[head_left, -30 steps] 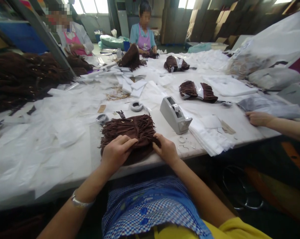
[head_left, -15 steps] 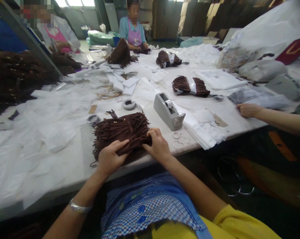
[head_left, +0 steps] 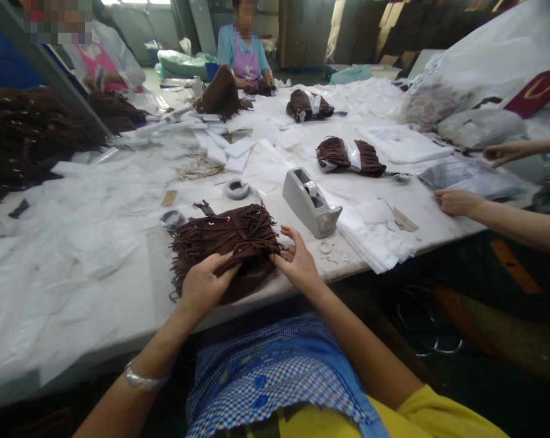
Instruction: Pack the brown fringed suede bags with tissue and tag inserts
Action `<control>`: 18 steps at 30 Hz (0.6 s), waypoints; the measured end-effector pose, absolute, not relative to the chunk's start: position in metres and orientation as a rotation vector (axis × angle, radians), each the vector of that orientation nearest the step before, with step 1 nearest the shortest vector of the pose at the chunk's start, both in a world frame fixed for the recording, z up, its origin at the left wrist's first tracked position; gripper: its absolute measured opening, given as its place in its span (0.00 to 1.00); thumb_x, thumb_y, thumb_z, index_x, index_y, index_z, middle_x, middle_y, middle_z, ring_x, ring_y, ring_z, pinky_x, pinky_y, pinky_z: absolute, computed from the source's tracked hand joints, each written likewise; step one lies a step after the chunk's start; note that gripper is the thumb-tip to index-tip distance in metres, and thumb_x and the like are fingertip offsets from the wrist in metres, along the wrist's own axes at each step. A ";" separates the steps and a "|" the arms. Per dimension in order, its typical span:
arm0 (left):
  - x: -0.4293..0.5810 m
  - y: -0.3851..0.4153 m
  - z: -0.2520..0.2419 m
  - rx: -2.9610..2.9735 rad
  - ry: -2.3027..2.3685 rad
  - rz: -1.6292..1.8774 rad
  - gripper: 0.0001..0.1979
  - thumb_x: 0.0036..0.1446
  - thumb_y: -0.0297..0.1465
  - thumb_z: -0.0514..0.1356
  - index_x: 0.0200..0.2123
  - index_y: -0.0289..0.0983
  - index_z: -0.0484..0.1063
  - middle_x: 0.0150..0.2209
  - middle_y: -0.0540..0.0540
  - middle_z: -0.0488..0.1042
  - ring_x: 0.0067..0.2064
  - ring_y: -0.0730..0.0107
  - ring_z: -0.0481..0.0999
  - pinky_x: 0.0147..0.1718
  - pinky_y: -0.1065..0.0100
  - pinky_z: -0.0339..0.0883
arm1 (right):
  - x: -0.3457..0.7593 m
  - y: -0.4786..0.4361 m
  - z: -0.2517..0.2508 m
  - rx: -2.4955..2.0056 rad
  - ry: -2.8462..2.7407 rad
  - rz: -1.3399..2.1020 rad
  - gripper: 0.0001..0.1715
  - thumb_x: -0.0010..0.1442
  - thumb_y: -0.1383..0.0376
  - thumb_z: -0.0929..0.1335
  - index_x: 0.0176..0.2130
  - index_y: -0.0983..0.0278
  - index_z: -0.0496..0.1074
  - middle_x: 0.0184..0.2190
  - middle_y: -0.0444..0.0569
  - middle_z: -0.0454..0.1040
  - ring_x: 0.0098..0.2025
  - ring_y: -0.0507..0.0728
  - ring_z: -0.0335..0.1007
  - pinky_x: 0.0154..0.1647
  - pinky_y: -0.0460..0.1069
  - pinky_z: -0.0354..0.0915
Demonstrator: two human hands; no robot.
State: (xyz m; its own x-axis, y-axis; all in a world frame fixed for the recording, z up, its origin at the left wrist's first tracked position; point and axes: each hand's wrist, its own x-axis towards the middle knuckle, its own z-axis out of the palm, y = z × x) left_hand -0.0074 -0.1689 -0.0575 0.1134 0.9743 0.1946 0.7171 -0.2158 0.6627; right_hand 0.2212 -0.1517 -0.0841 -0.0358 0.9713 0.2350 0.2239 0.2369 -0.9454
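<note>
A dark brown fringed bag (head_left: 215,234) with small gold eyelets lies in front of me at the table edge. My left hand (head_left: 206,281) grips its near side, with the thumb and a finger showing on the brown material and the other fingers hidden. At the bag's right end, my right hand (head_left: 297,258) has its fingers apart, and the thumb tip is at the fringe. A grey tape dispenser (head_left: 309,204) stands to the right of the bag. Behind the bag lies a grey roll (head_left: 236,189).
White paper sheets (head_left: 370,234) lie right of the dispenser. Wrapped brown bags (head_left: 350,156) rest farther back. Clear plastic sleeves (head_left: 87,243) spread over the left side. A co-worker's hand (head_left: 457,202) touches a plastic-covered packet on the right; two people sit across the table.
My right hand has loosened from the bag's right end, its fingers spreading apart. My left hand keeps its grip. On the right, a co-worker's second hand has come into view over the packet.
</note>
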 end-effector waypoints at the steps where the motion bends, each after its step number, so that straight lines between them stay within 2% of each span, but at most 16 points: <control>1: -0.004 -0.171 -0.056 2.044 1.659 0.849 0.18 0.61 0.44 0.60 0.51 0.44 0.77 0.37 0.49 0.77 0.37 0.66 0.77 0.38 0.69 0.68 | 0.221 -0.154 -0.084 -1.239 -1.457 0.962 0.44 0.55 0.62 0.73 0.65 0.56 0.55 0.60 0.56 0.63 0.41 0.54 0.74 0.39 0.50 0.75; 2: -0.001 -0.174 -0.055 2.111 1.669 0.843 0.18 0.61 0.43 0.60 0.51 0.44 0.77 0.36 0.49 0.76 0.37 0.67 0.76 0.37 0.69 0.67 | 0.221 -0.157 -0.085 -1.287 -1.466 0.977 0.47 0.53 0.60 0.74 0.66 0.57 0.53 0.57 0.56 0.67 0.38 0.54 0.74 0.38 0.50 0.74; 4: 0.003 -0.179 -0.054 2.282 1.676 0.844 0.16 0.61 0.40 0.61 0.51 0.44 0.77 0.39 0.47 0.76 0.40 0.65 0.76 0.38 0.68 0.67 | 0.222 -0.158 -0.086 -1.353 -1.530 0.940 0.48 0.54 0.60 0.73 0.67 0.58 0.52 0.44 0.50 0.74 0.34 0.55 0.73 0.36 0.50 0.73; 6: 0.004 -0.185 -0.058 2.474 1.652 0.839 0.16 0.61 0.35 0.60 0.52 0.43 0.77 0.43 0.45 0.76 0.43 0.62 0.75 0.41 0.67 0.67 | 0.224 -0.156 -0.085 -1.401 -1.580 0.859 0.44 0.55 0.63 0.70 0.67 0.59 0.54 0.31 0.42 0.72 0.29 0.54 0.71 0.33 0.49 0.70; 8: 0.002 -0.189 -0.064 2.623 1.584 0.803 0.18 0.62 0.31 0.58 0.55 0.43 0.74 0.42 0.45 0.76 0.43 0.62 0.74 0.40 0.67 0.67 | 0.227 -0.153 -0.083 -1.439 -1.605 0.789 0.40 0.54 0.66 0.68 0.65 0.60 0.58 0.24 0.38 0.68 0.24 0.53 0.68 0.29 0.47 0.66; 10: -0.001 -0.193 -0.070 2.680 1.518 0.730 0.22 0.64 0.29 0.56 0.61 0.45 0.68 0.39 0.46 0.75 0.39 0.66 0.74 0.36 0.69 0.67 | 0.230 -0.152 -0.081 -1.443 -1.649 0.772 0.38 0.54 0.68 0.66 0.63 0.60 0.61 0.22 0.37 0.66 0.22 0.52 0.65 0.28 0.45 0.63; 12: -0.004 -0.196 -0.073 2.699 1.505 0.639 0.27 0.64 0.28 0.55 0.65 0.47 0.62 0.37 0.48 0.75 0.36 0.67 0.74 0.32 0.70 0.66 | 0.235 -0.153 -0.079 -1.394 -1.701 0.825 0.38 0.56 0.70 0.64 0.64 0.59 0.60 0.23 0.37 0.69 0.22 0.52 0.66 0.28 0.45 0.63; 14: -0.004 -0.197 -0.073 2.757 1.465 0.566 0.29 0.63 0.27 0.55 0.67 0.49 0.59 0.39 0.46 0.75 0.36 0.66 0.74 0.34 0.68 0.67 | 0.240 -0.155 -0.080 -1.323 -1.724 0.918 0.39 0.57 0.72 0.62 0.66 0.57 0.57 0.26 0.39 0.73 0.25 0.52 0.69 0.30 0.45 0.65; 16: -0.002 -0.196 -0.072 2.839 1.379 0.542 0.30 0.62 0.25 0.55 0.65 0.50 0.62 0.48 0.43 0.75 0.44 0.60 0.75 0.43 0.62 0.69 | 0.245 -0.155 -0.081 -1.260 -1.703 1.029 0.40 0.58 0.72 0.61 0.68 0.57 0.54 0.31 0.40 0.77 0.30 0.52 0.73 0.34 0.46 0.69; 18: -0.001 -0.194 -0.071 2.866 1.273 0.552 0.30 0.61 0.22 0.54 0.64 0.50 0.64 0.59 0.43 0.71 0.57 0.54 0.71 0.54 0.54 0.65 | 0.248 -0.153 -0.083 -1.228 -1.639 1.141 0.40 0.59 0.72 0.62 0.68 0.58 0.53 0.34 0.42 0.79 0.33 0.53 0.76 0.38 0.48 0.72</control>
State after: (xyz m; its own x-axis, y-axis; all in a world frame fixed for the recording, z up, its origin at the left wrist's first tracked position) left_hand -0.0006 -0.1940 -0.0707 0.6204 0.7119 0.3290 0.7267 -0.6796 0.1004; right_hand 0.2482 -0.1533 -0.0832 -0.2330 0.9702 0.0671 0.2739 0.1316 -0.9527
